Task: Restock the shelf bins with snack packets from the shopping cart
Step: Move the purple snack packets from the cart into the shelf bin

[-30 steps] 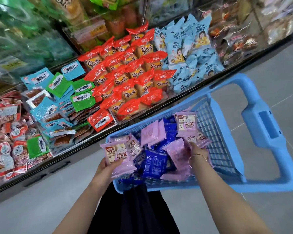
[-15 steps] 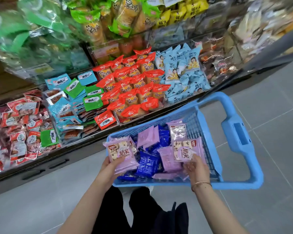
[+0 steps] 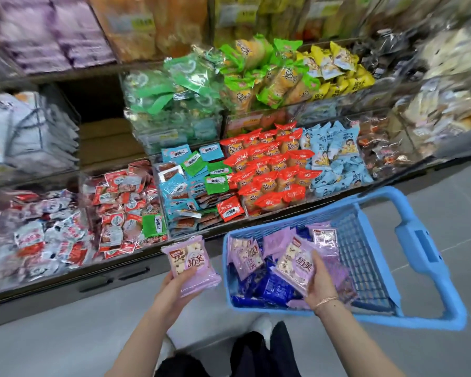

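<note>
A blue shopping cart stands on the floor at the right, holding several purple and dark blue snack packets. My left hand grips a small stack of purple packets to the left of the cart, above the floor. Over the cart my right hand holds another purple packet. In front are shelf bins full of packets: red-and-white ones at the left, blue and green in the middle, orange-red and light blue at the right.
Upper shelves carry green, yellow and purple bags. A dark, hollow shelf space opens at upper left. Grey tiled floor lies between me and the shelf base. My dark trousers and white shoes are at the bottom.
My left hand has carried its purple packets out of the cart, leftward toward the shelf. My right hand has lifted a purple packet. The view has tilted up, showing higher shelves.
</note>
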